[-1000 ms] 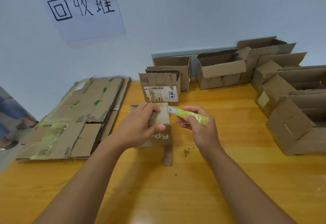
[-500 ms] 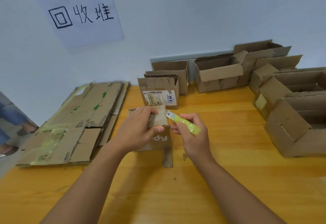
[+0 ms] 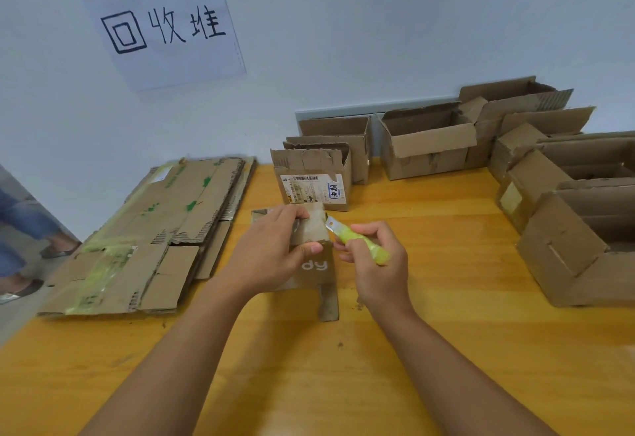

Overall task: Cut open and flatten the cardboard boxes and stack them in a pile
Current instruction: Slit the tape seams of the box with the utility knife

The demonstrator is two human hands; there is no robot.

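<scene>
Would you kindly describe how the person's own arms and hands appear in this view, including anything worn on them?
Both forearms are bare as far as the frame's lower edge: no sleeves, gloves or watch show. The left hand and the right hand show no rings or bracelets. The fingernails look short and unpainted. No markings or bandages are visible on either arm.

Both bare forearms reach forward from the bottom of the view and converge toward the middle. The left hand (image 3: 271, 250) lies palm down with its fingers curled over the top edge of a small cardboard box (image 3: 311, 253), the thumb pressed against the near face. The right hand (image 3: 378, 264) sits just beside it, wrist slightly bent, fingers wrapped around a yellow-green utility knife (image 3: 357, 241) whose blade points up and left, toward the box's corner.
</scene>
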